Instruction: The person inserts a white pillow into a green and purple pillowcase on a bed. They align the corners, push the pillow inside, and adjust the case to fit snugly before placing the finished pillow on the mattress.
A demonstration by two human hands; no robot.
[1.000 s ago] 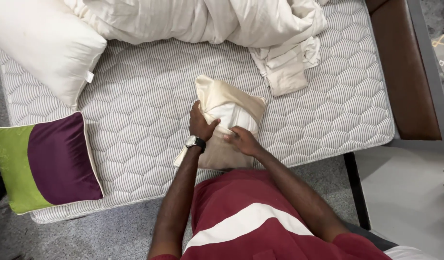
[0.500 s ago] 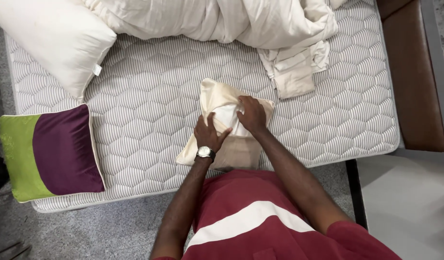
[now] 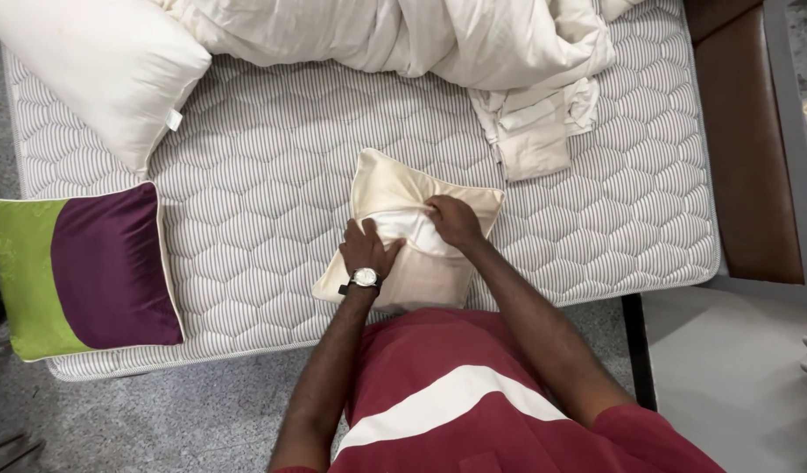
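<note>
Both hands work at a square cream cushion (image 3: 403, 254) with a satiny, piped cover, lying on the quilted, hexagon-stitched mattress (image 3: 272, 210) near its front edge. The left hand (image 3: 366, 250), wristwatch (image 3: 365, 278) just behind it, has its fingers curled, gripping the cover's edge beside the white insert (image 3: 403, 229). The right hand (image 3: 454, 221) bunches cover fabric in bent fingers. Beyond the fingertips lies a rumpled beige duvet (image 3: 403, 35); far left, a purple-and-green cushion (image 3: 88, 267).

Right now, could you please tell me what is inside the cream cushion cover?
A white pad shows through the opening of the cream cushion cover. The left hand and right hand grip at that opening. The rest of the pad is hidden by the fabric.
</note>
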